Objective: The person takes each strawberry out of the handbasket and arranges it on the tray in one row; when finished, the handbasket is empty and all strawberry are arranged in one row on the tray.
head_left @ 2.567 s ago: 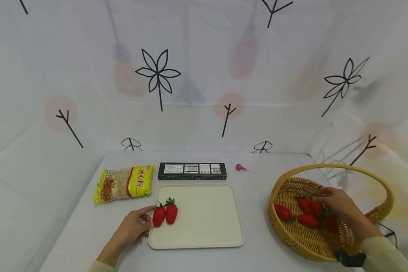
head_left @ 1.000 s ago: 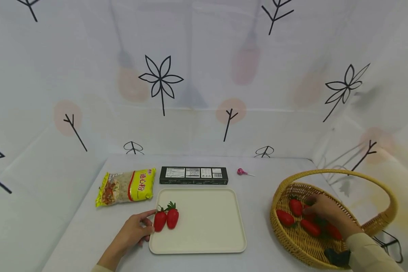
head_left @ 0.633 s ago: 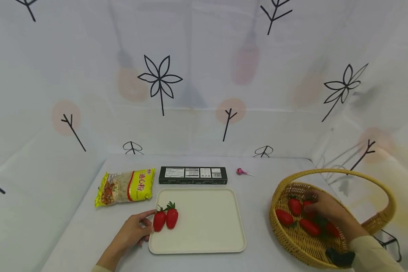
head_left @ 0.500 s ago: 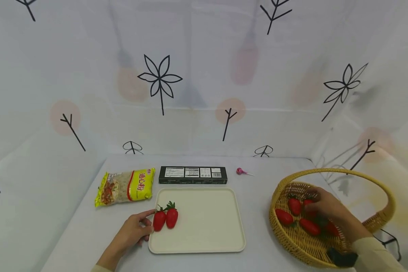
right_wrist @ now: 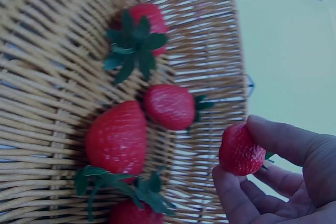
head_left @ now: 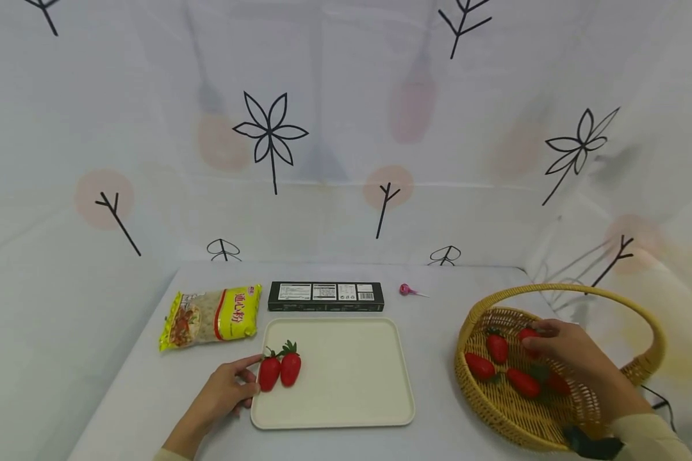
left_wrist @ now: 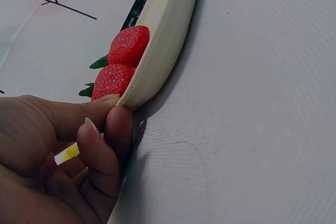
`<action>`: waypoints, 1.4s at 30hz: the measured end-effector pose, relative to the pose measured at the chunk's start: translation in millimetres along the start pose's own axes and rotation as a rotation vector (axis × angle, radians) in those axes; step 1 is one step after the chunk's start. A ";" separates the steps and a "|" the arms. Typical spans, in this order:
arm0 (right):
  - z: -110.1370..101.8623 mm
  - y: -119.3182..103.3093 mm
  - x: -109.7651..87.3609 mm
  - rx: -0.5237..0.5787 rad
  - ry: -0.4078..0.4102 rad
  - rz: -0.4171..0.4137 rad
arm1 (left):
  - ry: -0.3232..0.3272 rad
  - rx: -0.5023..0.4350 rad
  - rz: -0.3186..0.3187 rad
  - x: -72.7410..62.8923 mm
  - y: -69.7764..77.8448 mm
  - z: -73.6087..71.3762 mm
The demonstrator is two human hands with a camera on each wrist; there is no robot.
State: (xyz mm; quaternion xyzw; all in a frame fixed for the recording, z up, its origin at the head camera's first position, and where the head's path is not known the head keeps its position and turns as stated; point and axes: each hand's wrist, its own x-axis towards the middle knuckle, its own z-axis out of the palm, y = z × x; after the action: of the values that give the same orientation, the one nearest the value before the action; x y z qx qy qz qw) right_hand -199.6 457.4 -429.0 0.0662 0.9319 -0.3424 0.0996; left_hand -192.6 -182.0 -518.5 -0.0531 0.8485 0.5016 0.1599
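My left hand [head_left: 223, 390] pinches the left rim of a cream tray [head_left: 346, 378], thumb on top and fingers below, as the left wrist view shows. Two red strawberries [left_wrist: 128, 45] with green leaves lie side by side on the tray, right by my thumb. Over the wicker basket [head_left: 467, 384] at the right, my right hand [head_left: 571, 349] grips a strawberry [right_wrist: 241, 149] between thumb and fingertips. In the right wrist view it is apart from the others. Several more strawberries [right_wrist: 116, 139] lie on the basket's woven bottom.
A yellow pasta bag [head_left: 213, 315] lies at the table's back left. Behind the tray is a long dark box [head_left: 325, 296], with a pink lollipop [head_left: 405, 289] to its right. The basket's tall handle [head_left: 565, 288] arches above my right hand.
My right hand has taken hold of a strawberry among the others and raised it a little, drawing slightly right. The left hand keeps its place on the tray's rim.
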 end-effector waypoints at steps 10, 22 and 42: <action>-8.1 -19.0 -21.7 0.166 -0.018 0.079 | 0.013 0.011 -0.019 -2.0 -2.4 -1.8; -12.8 -43.6 -65.5 0.243 -0.096 0.019 | 0.016 0.016 -0.027 -2.5 0.3 -3.2; 49.1 -147.6 -85.7 0.448 -0.069 -0.307 | 0.004 -0.001 -0.004 -1.6 1.3 0.8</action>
State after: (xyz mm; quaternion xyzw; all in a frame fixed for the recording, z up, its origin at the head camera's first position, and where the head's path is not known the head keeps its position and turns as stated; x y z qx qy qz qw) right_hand -137.8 309.0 -353.6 -0.0671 0.8280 -0.5533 0.0613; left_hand -191.2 -180.7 -517.2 -0.0560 0.8484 0.5018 0.1591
